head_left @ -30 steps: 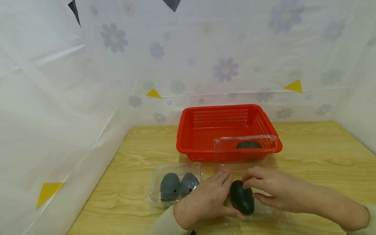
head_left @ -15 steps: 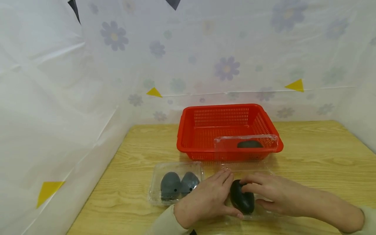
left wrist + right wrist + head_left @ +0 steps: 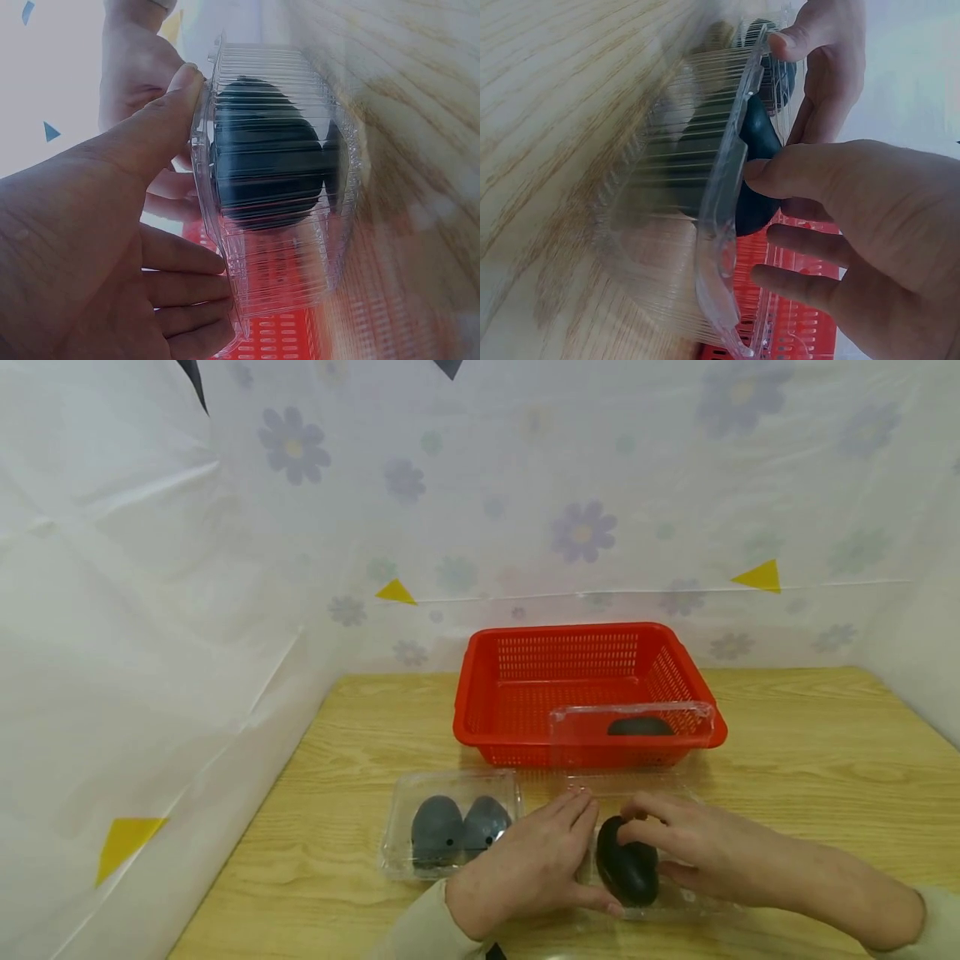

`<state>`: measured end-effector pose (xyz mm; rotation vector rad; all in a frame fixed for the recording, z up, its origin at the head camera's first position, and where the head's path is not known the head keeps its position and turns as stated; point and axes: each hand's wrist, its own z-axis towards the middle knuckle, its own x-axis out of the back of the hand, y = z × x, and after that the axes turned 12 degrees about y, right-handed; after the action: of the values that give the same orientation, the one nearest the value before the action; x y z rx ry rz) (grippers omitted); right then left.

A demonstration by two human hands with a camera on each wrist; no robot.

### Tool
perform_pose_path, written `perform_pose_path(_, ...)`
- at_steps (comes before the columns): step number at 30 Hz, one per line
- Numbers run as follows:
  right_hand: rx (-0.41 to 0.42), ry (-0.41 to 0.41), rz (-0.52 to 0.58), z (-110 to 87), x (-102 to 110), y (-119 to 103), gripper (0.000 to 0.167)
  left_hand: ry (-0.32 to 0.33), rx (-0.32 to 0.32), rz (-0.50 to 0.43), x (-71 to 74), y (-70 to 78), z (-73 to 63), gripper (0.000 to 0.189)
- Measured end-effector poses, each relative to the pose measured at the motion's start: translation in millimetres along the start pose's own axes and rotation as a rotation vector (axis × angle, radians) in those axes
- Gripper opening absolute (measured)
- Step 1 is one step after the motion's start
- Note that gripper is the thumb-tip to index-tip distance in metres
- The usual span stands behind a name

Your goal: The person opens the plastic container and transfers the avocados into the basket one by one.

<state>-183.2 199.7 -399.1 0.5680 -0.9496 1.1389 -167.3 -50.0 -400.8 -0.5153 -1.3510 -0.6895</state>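
The left hand (image 3: 528, 864), fingers straight, rests on the clear box's (image 3: 660, 247) left rim, likely steadying it; the right hand (image 3: 697, 842) grips the dark egg-shaped object (image 3: 628, 870) inside with curled fingers.

Ahead of you, a whitish back sheet (image 3: 480, 452) is printed with faded mauve flowers (image 3: 583, 532) and smaller greenish ones (image 3: 456, 575). A thin horizontal crease (image 3: 517, 599) crosses it low down, between two yellow triangles (image 3: 761, 577). At the top edge you see a dark triangle (image 3: 450, 367). To your left, a wrinkled side sheet (image 3: 97, 677) bears a third yellow patch (image 3: 129, 846) and a dark wedge (image 3: 193, 383); to your right stands a similar pale right sheet (image 3: 915, 652). Your tabletop (image 3: 795, 718) shows light, yellowish wood grain. Soft light leaves streaks of sheen on your left.
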Motion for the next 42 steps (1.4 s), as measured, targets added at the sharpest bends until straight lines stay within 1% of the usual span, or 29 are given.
perform_pose_path(4, 0.012, 0.008, 0.0, 0.0, -1.9, 0.6, 0.05, 0.0, 0.003, 0.003, -0.2, 0.0, -0.5, 0.108)
perform_pose_path(7, 0.014, 0.015, -0.003, 0.6, -2.6, 1.2, 0.05, -0.005, 0.007, 0.009, -0.1, -0.1, -0.5, 0.109)
perform_pose_path(10, 0.0, 0.003, -0.017, 0.9, -1.9, 1.6, 0.058, -0.01, 0.008, 0.012, 0.5, -0.1, -0.1, 0.109)
perform_pose_path(14, -0.037, -0.06, -0.051, -0.2, 0.0, 1.4, 0.074, -0.014, 0.006, 0.011, 1.0, -0.2, 0.2, 0.109)
perform_pose_path(16, -0.053, -0.09, -0.055, -1.2, 0.6, 1.3, 0.078, -0.009, 0.002, 0.015, 1.0, -0.2, 0.0, 0.108)
perform_pose_path(19, -0.059, -0.104, -0.053, -2.8, 0.4, 1.4, 0.08, -0.003, 0.0, 0.021, 0.7, -0.1, -0.4, 0.108)
perform_pose_path(24, -0.063, -0.1, -0.046, -4.1, -1.1, 1.6, 0.078, -0.008, 0.004, 0.022, 0.5, 0.2, -0.5, 0.108)
perform_pose_path(31, -0.106, -0.152, -0.04, -4.0, 0.2, 2.6, 0.073, 0.006, -0.006, 0.02, 0.8, 0.1, -0.4, 0.108)
perform_pose_path(37, -0.135, -0.185, 0.021, -4.8, -1.6, 3.8, 0.066, -0.004, 0.001, 0.02, 1.3, 0.8, -0.4, 0.109)
perform_pose_path(42, -0.126, -0.193, 0.076, -6.7, -6.0, 6.0, 0.064, -0.008, 0.0, 0.034, 1.1, 0.9, -0.2, 0.109)
